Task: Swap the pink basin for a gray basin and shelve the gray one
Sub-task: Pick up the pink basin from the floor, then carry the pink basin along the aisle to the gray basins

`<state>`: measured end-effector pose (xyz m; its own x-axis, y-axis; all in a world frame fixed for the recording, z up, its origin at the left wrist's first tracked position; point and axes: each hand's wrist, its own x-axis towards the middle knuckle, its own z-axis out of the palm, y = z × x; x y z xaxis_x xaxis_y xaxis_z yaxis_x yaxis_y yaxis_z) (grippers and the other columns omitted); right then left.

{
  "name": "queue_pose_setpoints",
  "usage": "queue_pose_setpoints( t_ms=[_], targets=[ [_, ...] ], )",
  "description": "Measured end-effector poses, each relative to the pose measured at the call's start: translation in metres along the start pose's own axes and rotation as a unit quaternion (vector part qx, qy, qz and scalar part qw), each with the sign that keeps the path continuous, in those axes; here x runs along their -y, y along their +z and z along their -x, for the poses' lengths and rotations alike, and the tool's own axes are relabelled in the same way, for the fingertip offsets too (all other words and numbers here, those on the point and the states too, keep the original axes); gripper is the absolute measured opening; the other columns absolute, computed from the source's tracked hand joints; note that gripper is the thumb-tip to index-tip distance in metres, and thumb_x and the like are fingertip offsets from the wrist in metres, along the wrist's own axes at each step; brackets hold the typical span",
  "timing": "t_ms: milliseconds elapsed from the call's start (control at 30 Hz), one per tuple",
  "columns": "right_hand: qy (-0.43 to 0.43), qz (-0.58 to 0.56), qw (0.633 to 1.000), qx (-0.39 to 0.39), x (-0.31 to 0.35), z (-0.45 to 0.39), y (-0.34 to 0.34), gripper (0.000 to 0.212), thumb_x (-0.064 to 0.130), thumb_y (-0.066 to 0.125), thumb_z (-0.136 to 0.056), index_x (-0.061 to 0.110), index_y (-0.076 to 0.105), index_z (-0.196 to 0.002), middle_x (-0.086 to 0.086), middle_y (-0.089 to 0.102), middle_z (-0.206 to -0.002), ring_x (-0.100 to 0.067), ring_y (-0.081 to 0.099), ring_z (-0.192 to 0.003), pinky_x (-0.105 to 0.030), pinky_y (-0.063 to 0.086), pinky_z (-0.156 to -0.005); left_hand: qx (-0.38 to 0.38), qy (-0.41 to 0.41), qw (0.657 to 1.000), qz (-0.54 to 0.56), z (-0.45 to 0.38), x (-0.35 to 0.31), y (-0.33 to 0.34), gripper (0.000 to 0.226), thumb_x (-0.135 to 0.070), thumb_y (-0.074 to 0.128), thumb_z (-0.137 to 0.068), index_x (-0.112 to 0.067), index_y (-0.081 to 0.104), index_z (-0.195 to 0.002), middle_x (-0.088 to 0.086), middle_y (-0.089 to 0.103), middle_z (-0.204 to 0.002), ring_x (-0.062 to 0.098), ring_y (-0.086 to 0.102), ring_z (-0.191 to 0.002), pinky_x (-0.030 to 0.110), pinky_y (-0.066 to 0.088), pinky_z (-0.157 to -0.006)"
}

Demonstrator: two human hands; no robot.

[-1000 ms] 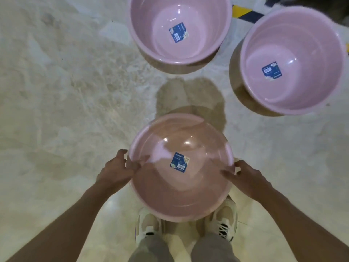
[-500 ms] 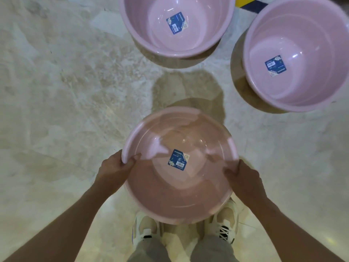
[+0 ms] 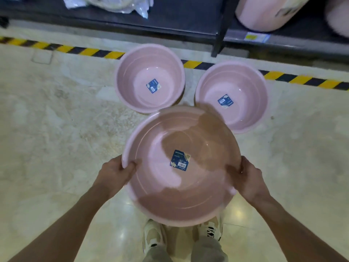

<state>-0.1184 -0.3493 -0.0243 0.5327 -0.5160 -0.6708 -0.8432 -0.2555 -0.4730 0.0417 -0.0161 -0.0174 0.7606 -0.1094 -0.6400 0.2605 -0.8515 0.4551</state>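
Observation:
I hold a large pink basin (image 3: 198,195) with a blue label on its bottom, level and lifted off the floor above my shoes. My left hand (image 3: 115,173) grips its left rim, thumb inside the bowl. My right hand (image 3: 249,178) grips the right rim the same way. Two more pink basins stand on the floor beyond it: one at centre (image 3: 136,72) and one to its right (image 3: 251,86). No gray basin is in view.
A dark low shelf (image 3: 188,17) runs along the top, with plastic-wrapped goods (image 3: 113,2) at left and pink containers (image 3: 264,14) at right. A black post (image 3: 221,29) divides it. Yellow-black hazard tape (image 3: 75,50) lines the marble floor before it.
The basin has come up off the floor in both hands. My view has tilted upward, so the shelf and hazard tape now show.

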Motion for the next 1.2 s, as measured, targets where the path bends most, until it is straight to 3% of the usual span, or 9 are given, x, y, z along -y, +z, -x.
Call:
queue_pose_setpoints(
  t_ms=[133,267,400,533,633,833,1000,1133,1200],
  targets=[
    [0.008,-0.068,0.997,-0.042,0.021,0.015,-0.059,0.009,0.028,0.058,-0.093,0.023,0.060,-0.099,-0.007,0.070,-0.082,-0.030,0.068,-0.073,-0.038,0.055,-0.063,-0.017,0.021,0.999,0.017,0.006,-0.089,-0.023,0.023,-0.059,0.057,-0.077,-0.039,0.068,-0.075,-0.008,0.069,-0.055,0.004,0.060,-0.046,0.025,0.047,-0.052],
    [0.013,-0.077,0.994,-0.078,0.024,0.016,-0.126,0.008,0.029,0.061,-0.095,0.025,0.059,-0.101,-0.005,0.069,-0.079,-0.028,0.067,-0.071,-0.037,0.053,-0.064,0.005,0.045,0.999,0.017,0.010,-0.167,-0.021,0.028,-0.048,0.061,-0.084,-0.023,0.069,-0.075,-0.001,0.072,-0.058,0.016,0.062,-0.050,0.034,0.056,-0.057],
    [0.031,-0.066,0.991,-0.109,0.021,0.005,-0.182,0.013,0.031,0.061,-0.094,0.020,0.060,-0.087,-0.004,0.067,-0.067,-0.022,0.063,-0.067,-0.029,0.044,-0.057,0.038,0.076,0.996,-0.018,0.006,-0.219,-0.007,0.026,-0.049,0.060,-0.090,-0.026,0.066,-0.078,-0.002,0.069,-0.064,0.028,0.068,-0.071,0.040,0.058,-0.074],
    [0.038,-0.059,0.989,-0.132,0.031,-0.024,-0.214,0.014,0.034,0.063,-0.092,0.023,0.063,-0.086,-0.004,0.068,-0.061,-0.018,0.064,-0.067,-0.026,0.042,-0.057,0.043,0.084,0.994,-0.053,-0.020,-0.257,0.014,0.030,-0.053,0.055,-0.089,-0.030,0.068,-0.103,0.002,0.073,-0.091,0.031,0.066,-0.092,0.042,0.054,-0.086],
    [0.056,-0.063,0.982,-0.169,0.037,-0.058,-0.220,0.012,0.032,0.064,-0.091,0.021,0.063,-0.088,-0.005,0.069,-0.065,-0.018,0.064,-0.065,-0.025,0.041,-0.055,0.053,0.077,0.992,-0.079,-0.052,-0.272,0.031,0.037,-0.053,0.051,-0.086,-0.032,0.065,-0.113,0.004,0.071,-0.101,0.034,0.064,-0.098,0.041,0.052,-0.088],
    [0.081,-0.055,0.978,-0.185,0.042,-0.128,-0.208,0.010,0.029,0.065,-0.090,0.022,0.065,-0.096,-0.002,0.068,-0.074,-0.022,0.062,-0.074,-0.034,0.043,-0.067,0.047,0.067,0.990,-0.115,-0.119,-0.273,0.069,0.032,-0.051,0.052,-0.089,-0.027,0.064,-0.107,0.008,0.070,-0.096,0.037,0.064,-0.095,0.039,0.051,-0.082],
    [0.107,-0.044,0.979,-0.171,0.042,-0.184,-0.192,0.007,0.025,0.061,-0.089,0.021,0.063,-0.094,-0.006,0.063,-0.076,-0.030,0.059,-0.075,-0.032,0.044,-0.059,0.044,0.054,0.989,-0.128,-0.159,-0.269,0.096,0.026,-0.048,0.051,-0.094,-0.024,0.061,-0.091,-0.001,0.057,-0.074,0.033,0.066,-0.087,0.034,0.042,-0.066],
    [0.105,0.021,0.983,-0.146,0.042,-0.228,-0.191,0.010,0.018,0.055,-0.090,0.014,0.060,-0.098,-0.015,0.065,-0.092,-0.040,0.059,-0.088,-0.045,0.051,-0.076,0.045,0.021,0.995,-0.087,-0.186,-0.267,0.119,0.032,-0.045,0.051,-0.093,-0.023,0.065,-0.110,0.007,0.068,-0.098,0.036,0.064,-0.096,0.039,0.051,-0.082],
    [0.095,0.054,0.985,-0.136,0.040,-0.251,-0.194,0.018,0.019,0.058,-0.092,0.011,0.061,-0.107,-0.017,0.067,-0.101,-0.042,0.059,-0.096,-0.047,0.049,-0.082,0.041,0.008,0.996,-0.085,-0.199,-0.268,0.133,0.032,-0.046,0.052,-0.091,-0.022,0.063,-0.108,0.009,0.069,-0.098,0.037,0.065,-0.093,0.041,0.051,-0.079]
  ],
)
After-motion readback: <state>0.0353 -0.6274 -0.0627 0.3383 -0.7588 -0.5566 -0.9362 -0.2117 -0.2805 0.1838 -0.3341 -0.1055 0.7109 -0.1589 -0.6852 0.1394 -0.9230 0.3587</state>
